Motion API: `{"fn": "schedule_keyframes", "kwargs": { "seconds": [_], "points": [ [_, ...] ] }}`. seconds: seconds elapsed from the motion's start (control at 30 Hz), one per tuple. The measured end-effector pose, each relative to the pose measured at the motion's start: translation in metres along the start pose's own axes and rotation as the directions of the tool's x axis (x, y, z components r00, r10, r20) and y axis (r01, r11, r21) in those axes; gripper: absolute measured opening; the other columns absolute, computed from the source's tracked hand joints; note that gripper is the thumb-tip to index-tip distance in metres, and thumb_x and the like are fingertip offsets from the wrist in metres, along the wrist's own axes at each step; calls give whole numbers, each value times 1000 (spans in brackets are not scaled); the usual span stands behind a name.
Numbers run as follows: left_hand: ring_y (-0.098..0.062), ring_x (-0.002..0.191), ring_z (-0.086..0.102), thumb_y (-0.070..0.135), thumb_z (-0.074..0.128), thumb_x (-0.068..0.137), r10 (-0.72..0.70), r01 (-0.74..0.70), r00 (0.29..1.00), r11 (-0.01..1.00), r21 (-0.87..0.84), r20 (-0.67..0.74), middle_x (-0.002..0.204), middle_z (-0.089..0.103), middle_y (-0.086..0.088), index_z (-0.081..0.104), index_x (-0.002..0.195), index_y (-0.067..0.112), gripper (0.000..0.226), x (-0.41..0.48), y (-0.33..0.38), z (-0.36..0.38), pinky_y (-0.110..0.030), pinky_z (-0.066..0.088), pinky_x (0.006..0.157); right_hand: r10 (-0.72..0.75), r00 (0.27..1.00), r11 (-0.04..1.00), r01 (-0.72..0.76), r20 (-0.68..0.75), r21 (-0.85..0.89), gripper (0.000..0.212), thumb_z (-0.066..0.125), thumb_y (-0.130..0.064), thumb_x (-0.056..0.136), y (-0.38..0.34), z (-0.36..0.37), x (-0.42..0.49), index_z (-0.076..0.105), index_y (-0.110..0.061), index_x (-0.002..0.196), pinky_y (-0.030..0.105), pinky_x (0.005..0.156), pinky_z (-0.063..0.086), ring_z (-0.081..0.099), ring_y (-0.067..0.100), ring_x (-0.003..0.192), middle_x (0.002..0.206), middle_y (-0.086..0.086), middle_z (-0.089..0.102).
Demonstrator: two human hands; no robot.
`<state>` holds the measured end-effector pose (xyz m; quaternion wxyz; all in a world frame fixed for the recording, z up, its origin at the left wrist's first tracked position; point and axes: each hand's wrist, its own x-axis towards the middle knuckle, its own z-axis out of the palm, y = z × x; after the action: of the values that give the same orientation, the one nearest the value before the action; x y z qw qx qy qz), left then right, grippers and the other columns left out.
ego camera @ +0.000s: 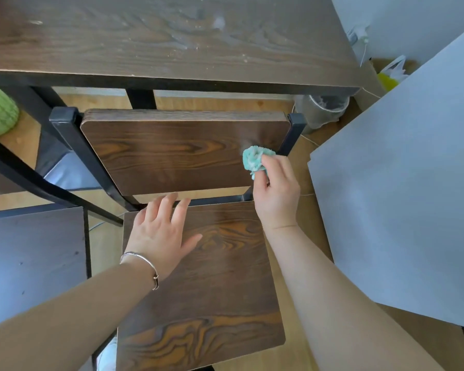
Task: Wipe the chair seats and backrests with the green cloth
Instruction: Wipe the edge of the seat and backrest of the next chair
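Green cloth (256, 159) bunched up, pinched in right hand (276, 191) fingers, pressed to right edge of chair backrest (177, 153). Left hand (161, 234) flat on chair seat (212, 285), fingers straight and spread apart, silver bracelet (145, 263) at wrist. Wooden table (158, 36) beyond backrest, whitish smears on top.

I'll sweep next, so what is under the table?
A translucent bin stands near its right end and a black table leg in the middle, with bare wooden floor between. Anything farther back is hidden by the tabletop.
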<state>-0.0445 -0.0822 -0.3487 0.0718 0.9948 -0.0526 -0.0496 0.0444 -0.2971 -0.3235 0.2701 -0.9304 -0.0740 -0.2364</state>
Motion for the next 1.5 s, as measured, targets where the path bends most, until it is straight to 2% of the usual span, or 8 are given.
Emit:
{"fn": "schedule_keyframes", "kwargs": {
  "seconds": [0.4,0.53,0.7,0.87,0.93,1.17,1.33,1.5],
  "points": [
    [-32,131,33,65,43,86,-121,124,981,992,-6,152,147,33,-7,26,149,19,80,-26,-34,44,-45,35,106,99,978,995,-102,184,6,17,63,-7,90,11,69,-73,68,-5,106,23,75,53,63,22,95,106,9,65],
    [-32,130,32,66,41,87,-144,144,975,990,12,168,144,33,-8,21,150,20,80,-34,-41,47,-44,34,105,278,868,951,-188,412,-246,24,61,-16,95,22,73,-82,62,-13,118,27,78,56,62,23,105,119,6,60],
    [-31,130,33,66,42,87,-156,158,972,987,3,175,145,34,-8,23,149,20,79,-46,-57,47,-45,36,104,558,730,808,-371,394,-457,36,63,-24,94,35,85,-80,57,-11,126,28,80,55,63,25,108,121,10,60],
    [-32,132,31,65,41,89,-175,179,966,984,0,189,148,31,-8,21,149,21,77,-53,-71,54,-46,34,107,665,676,740,-542,317,-397,31,54,-22,99,32,112,-80,58,-13,128,28,79,53,63,25,106,119,10,63],
    [-33,131,33,64,43,89,-186,191,964,982,-8,189,147,32,-8,23,149,20,77,-54,-77,57,-46,34,106,649,685,759,-551,331,-347,30,54,-20,99,24,123,-80,60,-15,128,28,82,51,61,26,108,118,9,63],
    [-32,131,31,64,43,88,-231,242,952,970,-34,202,147,31,-7,23,148,21,77,-69,-104,60,-47,35,105,449,754,893,-353,480,-280,27,55,-20,98,-42,160,-95,63,-17,124,22,79,45,60,22,107,119,6,63],
    [-33,132,32,62,46,88,-235,248,953,967,-49,194,147,31,-8,25,145,21,74,-93,-126,54,-47,35,104,386,744,921,-344,546,-183,27,60,-23,96,-89,184,-112,64,-19,122,27,81,54,60,19,106,119,3,64],
    [-31,135,27,66,42,88,-234,248,945,968,-31,230,151,26,-6,18,150,23,79,-109,-141,57,-44,31,107,258,710,961,-255,656,-102,27,58,-23,97,-123,199,-122,64,-19,123,29,86,50,56,20,107,121,0,62]
  ]
}}
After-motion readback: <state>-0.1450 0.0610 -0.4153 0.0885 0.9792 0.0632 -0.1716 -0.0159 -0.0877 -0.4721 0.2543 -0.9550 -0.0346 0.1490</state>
